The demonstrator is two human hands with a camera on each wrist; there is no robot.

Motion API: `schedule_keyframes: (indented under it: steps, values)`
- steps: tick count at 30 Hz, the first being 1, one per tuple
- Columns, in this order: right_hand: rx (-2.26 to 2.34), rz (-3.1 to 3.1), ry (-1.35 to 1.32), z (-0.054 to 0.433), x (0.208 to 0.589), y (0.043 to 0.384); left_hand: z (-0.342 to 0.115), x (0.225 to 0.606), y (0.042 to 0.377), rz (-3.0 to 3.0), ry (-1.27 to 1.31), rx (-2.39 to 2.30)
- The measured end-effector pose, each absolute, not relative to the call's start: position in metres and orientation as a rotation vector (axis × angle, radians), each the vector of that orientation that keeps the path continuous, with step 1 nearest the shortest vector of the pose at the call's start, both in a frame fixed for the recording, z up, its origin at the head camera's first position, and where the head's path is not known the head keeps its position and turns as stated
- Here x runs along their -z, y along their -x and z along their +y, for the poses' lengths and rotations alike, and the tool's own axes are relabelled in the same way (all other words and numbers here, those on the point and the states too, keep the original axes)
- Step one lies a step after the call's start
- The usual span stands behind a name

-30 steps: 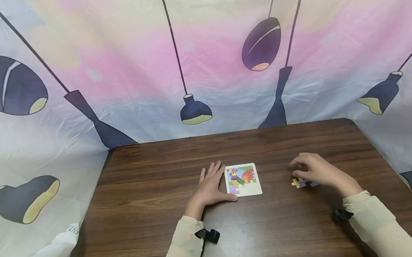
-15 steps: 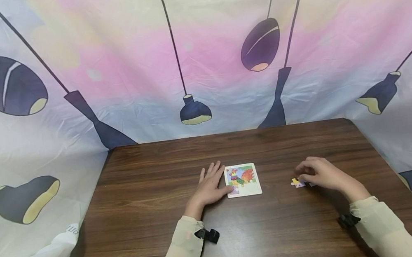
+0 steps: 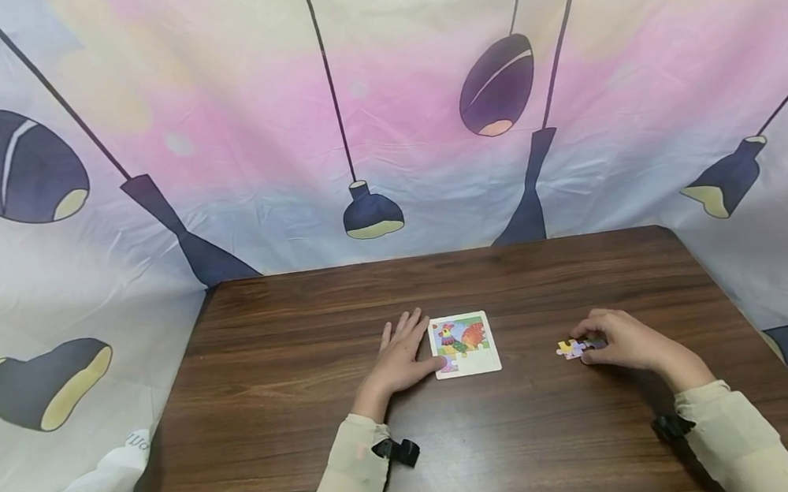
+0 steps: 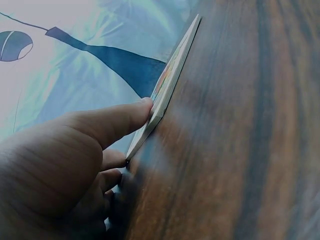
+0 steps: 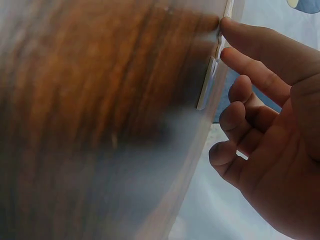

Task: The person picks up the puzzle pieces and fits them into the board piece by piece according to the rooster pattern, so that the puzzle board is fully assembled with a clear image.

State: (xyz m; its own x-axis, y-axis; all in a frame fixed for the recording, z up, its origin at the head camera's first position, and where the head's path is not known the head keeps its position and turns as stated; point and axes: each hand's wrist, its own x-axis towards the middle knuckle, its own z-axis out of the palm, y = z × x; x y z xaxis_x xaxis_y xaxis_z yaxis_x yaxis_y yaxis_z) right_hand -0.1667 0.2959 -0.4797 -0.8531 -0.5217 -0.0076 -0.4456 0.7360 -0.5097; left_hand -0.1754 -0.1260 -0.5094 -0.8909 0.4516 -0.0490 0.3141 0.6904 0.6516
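A square jigsaw puzzle board with a white border and a rooster picture lies on the table; its lower part shows bare white. My left hand rests at its left side with fingers straight, the thumb over the lower left corner. In the left wrist view the thumb presses on the board's edge. To the right, my right hand pinches a puzzle piece between thumb and index finger, low at the tabletop. A yellow and purple puzzle piece lies just left of those fingertips. Another flat piece shows below the fingers in the right wrist view.
The brown wooden table runs back to a hanging cloth printed with dark lamps. A black wrist camera sits on the left sleeve, another on the right.
My right hand has moved slightly right and down onto the puzzle pieces, its thumb and index finger closing on one. My left thumb has shifted up onto the board's corner.
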Motion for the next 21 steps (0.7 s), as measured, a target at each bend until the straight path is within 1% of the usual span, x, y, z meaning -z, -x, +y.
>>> schedule_keyframes:
  steps: [13, 21]
  values:
    - [0.779, 2.78, 0.776, 0.2947, 0.4813, 0.166, -0.1268, 0.5117, 0.1752, 2.702, -0.65, -0.962]
    - [0.79, 2.784, 0.789, 0.2949, 0.4817, 0.1667, -0.1242, 0.5114, 0.1759, 2.729, -0.613, -0.924]
